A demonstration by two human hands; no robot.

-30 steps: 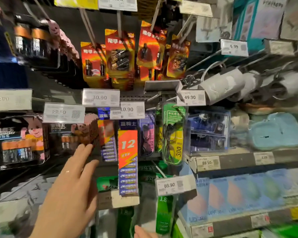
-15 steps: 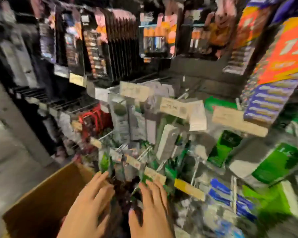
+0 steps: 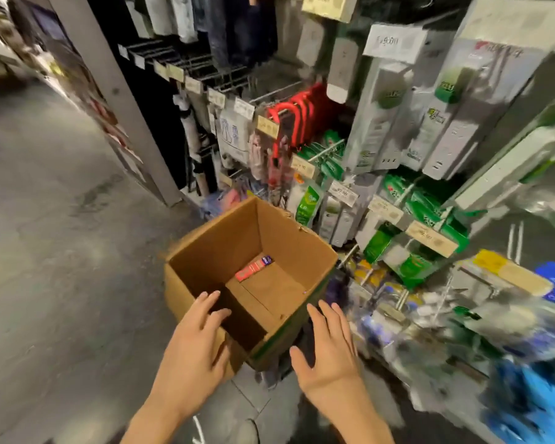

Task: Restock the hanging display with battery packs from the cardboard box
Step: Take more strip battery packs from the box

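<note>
Two hands are held over an open cardboard box [image 3: 212, 251] that stands on the grey floor [image 3: 61, 251], just beside the lower rows of the hanging display [image 3: 329, 149]. The left hand [image 3: 196, 341] is above the near left edge of the box, with its fingers straight and a little spread and the fingertips over the inside; whether it touches the cardboard I cannot tell. The right hand [image 3: 327, 347] is at the near right corner, outside the wall, palm turned toward the box, fingers straight and the thumb held apart. Neither hand holds anything. Inside the box, on the bottom and close to the far wall, lies one battery pack [image 3: 253, 269] \- red, with a dark blue end \- and it lies flat, well apart from both hands. A loose cardboard sheet [image 3: 269, 293] covers part of the bottom near it. On the display behind the box hang green packages [image 3: 423, 216], tall white packages [image 3: 455, 100] above them and some red items [image 3: 302, 113] to the left, and yellowish price tags [image 3: 431, 238] sit at the ends of the hooks. A grey pillar [image 3: 116, 91] rises at the left end of the display. The right side of the view is blurred, so the goods there cannot be read.
</note>
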